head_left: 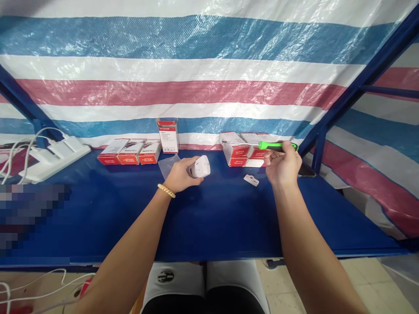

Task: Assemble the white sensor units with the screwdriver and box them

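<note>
**Adapter in my left hand, screwdriver in my right**

I am holding a small white adapter (200,166) in my left hand (179,176), with my fingers wrapped around its near side so that the body is sticking out to the right of my palm, just above the blue table (209,218). The hand is clamped on it; a beaded bracelet (166,190) is sitting on that wrist.

My right hand (283,167) is gripping a green-handled screwdriver (262,145), closed around the handle end. The tool is lying roughly level, its thin metal shaft pointing left across the front of the boxes toward the adapter's side of the table. The tip is hovering well apart from the adapter, higher than it and to its right, and I am not touching one to the other.

Between my two hands, a small white piece (251,179) is lying flat on the table, nearer my right hand and just below it. A clear plastic bag (167,165) is lying behind my left hand.

Along the back edge, three red-and-white boxes (130,151) are lying side by side to the left, one box (168,136) is standing upright in the middle, and a stack of boxes (238,150) is sitting behind my right hand. A white power strip (54,158) with cables is resting at the far left. A striped tarp (209,78) is hanging behind everything.
</note>
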Demonstrator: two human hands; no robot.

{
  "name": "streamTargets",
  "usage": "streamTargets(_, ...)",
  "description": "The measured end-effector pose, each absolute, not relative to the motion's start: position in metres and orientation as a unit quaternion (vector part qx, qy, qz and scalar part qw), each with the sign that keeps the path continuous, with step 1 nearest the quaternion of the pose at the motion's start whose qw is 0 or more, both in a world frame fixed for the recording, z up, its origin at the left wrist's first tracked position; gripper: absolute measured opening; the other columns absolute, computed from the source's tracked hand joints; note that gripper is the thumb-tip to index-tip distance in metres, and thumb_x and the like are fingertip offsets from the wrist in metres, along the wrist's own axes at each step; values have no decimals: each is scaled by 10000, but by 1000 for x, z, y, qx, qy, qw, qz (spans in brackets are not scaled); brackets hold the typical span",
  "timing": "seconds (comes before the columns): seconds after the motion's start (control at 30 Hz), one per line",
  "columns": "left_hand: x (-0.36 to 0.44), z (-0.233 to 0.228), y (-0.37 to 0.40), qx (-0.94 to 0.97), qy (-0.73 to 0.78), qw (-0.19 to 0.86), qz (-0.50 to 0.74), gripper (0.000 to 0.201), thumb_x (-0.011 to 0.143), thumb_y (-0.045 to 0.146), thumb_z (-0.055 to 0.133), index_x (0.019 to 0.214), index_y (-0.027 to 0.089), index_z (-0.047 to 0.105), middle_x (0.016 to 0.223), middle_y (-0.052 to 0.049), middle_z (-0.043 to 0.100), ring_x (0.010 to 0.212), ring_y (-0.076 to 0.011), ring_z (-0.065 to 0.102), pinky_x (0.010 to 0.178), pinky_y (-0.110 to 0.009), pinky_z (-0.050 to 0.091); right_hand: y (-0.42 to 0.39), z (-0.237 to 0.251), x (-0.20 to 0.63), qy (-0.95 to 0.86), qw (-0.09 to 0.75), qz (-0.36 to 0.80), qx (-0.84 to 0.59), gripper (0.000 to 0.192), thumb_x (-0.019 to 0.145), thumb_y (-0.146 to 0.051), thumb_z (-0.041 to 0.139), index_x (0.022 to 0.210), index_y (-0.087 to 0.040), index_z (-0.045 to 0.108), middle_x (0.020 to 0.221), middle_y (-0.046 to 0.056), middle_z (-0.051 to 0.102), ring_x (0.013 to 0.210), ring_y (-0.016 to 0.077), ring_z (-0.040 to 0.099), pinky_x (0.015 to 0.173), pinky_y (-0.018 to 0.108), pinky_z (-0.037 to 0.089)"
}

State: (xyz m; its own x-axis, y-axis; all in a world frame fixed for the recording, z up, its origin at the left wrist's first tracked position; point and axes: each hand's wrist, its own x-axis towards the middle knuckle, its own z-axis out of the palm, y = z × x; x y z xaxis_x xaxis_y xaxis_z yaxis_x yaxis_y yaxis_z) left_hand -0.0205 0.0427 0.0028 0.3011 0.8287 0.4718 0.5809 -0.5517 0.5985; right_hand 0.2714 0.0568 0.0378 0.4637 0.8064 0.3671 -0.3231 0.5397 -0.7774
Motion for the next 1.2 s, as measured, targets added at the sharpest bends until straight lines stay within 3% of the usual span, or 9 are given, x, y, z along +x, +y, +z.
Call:
streamTargets(0.1, -19, 3, 42, 798, 448, 154, 372, 675, 605, 313, 762, 1253, 203, 606, 1150, -60, 682, 1039, -250, 632, 923, -386, 509, 60, 36, 270, -359, 787, 357, -352, 323, 768, -473, 605, 666, -225, 425, 474, -55, 488, 347, 101, 500, 274, 198, 319)
streamTargets(0.3, -18, 4, 41, 805, 454, 138, 355, 693, 588, 314, 763, 1251, 184, 608, 1073, -57, 696, 952, -225, 638, 871, -363, 517, 57, 30, 252, -382, 749, 380, -386, 254, 745, -389, 596, 646, -226, 429, 419, -48, 484, 329, 114, 498, 270, 209, 369)
streamTargets(0.57, -17, 6, 39, 804, 458, 146, 350, 667, 590, 321, 762, 1231, 199, 623, 1063, -53, 697, 979, -244, 640, 879, -373, 515, 55, 31, 248, -369, 749, 385, -394, 181, 711, -329, 571, 622, -228, 449, 397, -50, 480, 334, 112, 504, 276, 207, 389)
streamTargets(0.8, -17, 4, 41, 803, 458, 144, 354, 685, 586, 331, 760, 1245, 209, 616, 1086, -46, 697, 1013, -253, 636, 893, -368, 516, 58, 27, 250, -389, 747, 379, -382, 261, 736, -377, 617, 645, -225, 426, 415, -58, 475, 334, 110, 514, 284, 204, 406)
streamTargets(1.2, -16, 4, 40, 813, 450, 135, 344, 671, 597, 332, 755, 1238, 199, 609, 1110, -45, 696, 1012, -251, 636, 880, -362, 516, 58, 29, 248, -368, 756, 385, -381, 220, 714, -337, 626, 617, -214, 471, 394, -43, 496, 326, 118, 508, 272, 215, 402)
